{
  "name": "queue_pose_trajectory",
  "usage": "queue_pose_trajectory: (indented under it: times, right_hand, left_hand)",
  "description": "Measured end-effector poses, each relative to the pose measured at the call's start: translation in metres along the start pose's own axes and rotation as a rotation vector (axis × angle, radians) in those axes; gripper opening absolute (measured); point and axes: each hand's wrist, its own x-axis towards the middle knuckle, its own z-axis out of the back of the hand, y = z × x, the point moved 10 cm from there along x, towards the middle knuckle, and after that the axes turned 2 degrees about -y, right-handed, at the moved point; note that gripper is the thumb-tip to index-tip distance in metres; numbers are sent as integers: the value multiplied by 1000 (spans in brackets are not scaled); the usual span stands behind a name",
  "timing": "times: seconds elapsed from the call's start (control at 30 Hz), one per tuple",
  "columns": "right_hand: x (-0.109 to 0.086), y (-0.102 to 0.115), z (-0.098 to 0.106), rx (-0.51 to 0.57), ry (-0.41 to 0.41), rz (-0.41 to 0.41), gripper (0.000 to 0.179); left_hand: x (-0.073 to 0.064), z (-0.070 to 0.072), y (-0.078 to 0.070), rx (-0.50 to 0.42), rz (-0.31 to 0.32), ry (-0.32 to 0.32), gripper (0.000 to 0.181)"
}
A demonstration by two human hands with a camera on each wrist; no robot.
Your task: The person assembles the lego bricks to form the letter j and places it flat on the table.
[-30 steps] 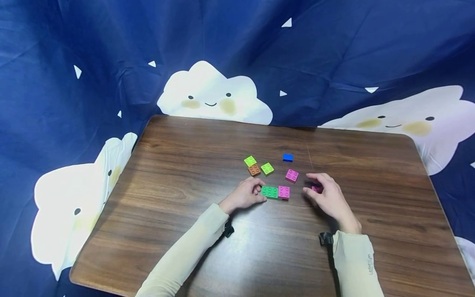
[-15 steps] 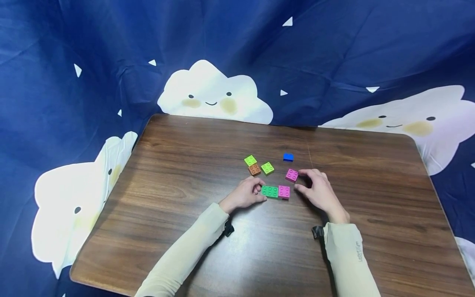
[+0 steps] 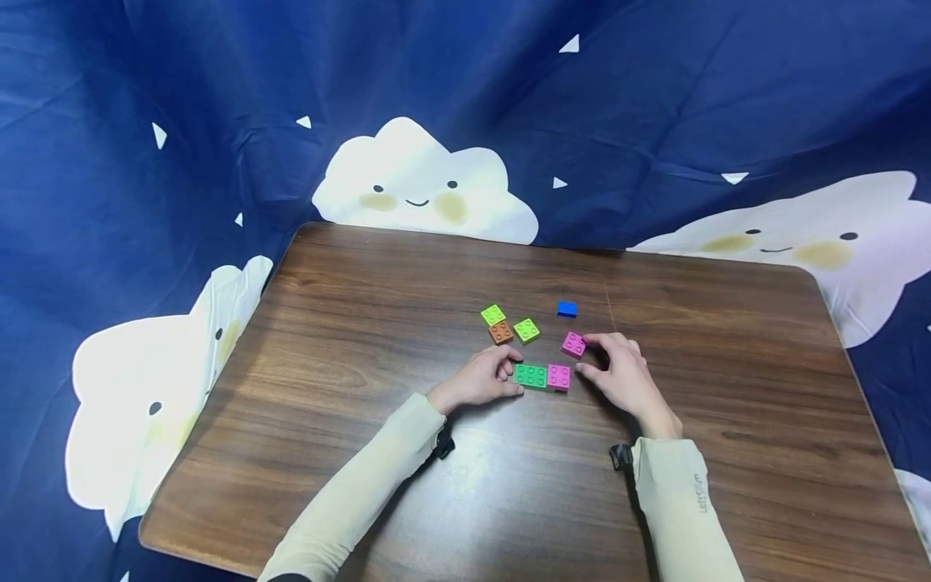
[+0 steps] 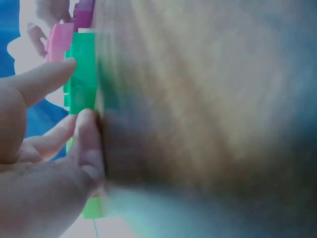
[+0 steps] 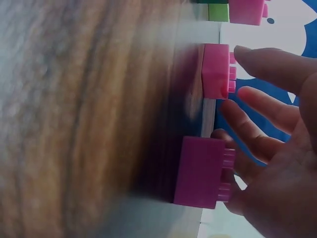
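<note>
My left hand [image 3: 480,378] grips the left end of a green toy building brick [image 3: 531,375], thumb in front and a finger behind. Against that brick's right end is a pink brick [image 3: 558,377]; I cannot tell whether the two are joined. My right hand [image 3: 622,373] lies low over the table, fingers relaxed and spread. One fingertip is at the right edge of a loose pink brick [image 3: 573,345], perhaps touching it. A magenta brick [image 5: 198,171] stands beneath this hand in the right wrist view, hidden from the head view.
Behind my left hand lie a lime brick [image 3: 493,314], a brown brick [image 3: 500,332] touching it and a second lime brick [image 3: 526,330]. Farther back is a blue brick [image 3: 566,309]. The wooden table [image 3: 349,323] meets a blue cloud-print curtain [image 3: 582,105].
My right hand has moved left from around the magenta brick to the loose pink brick, then stayed nearly still. The left hand keeps its grip on the green brick.
</note>
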Motion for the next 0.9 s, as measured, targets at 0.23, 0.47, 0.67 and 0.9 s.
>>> queue_pose_trajectory:
  times: [0.23, 0.47, 0.67, 0.9]
  right_hand:
    - [-4, 7, 1, 59, -3, -1, 41]
    - [-6, 17, 1, 111, -7, 37, 36]
    - [-10, 21, -8, 140, 42, 59, 35]
    - [-13, 26, -18, 172, 108, 97, 38]
  left_hand:
    - [1, 24, -2, 24, 7, -128, 26]
    - [3, 44, 0, 133, 35, -250, 39]
    - [5, 41, 8, 206, 113, -217, 52]
    - [8, 40, 10, 261, 112, -200, 54]
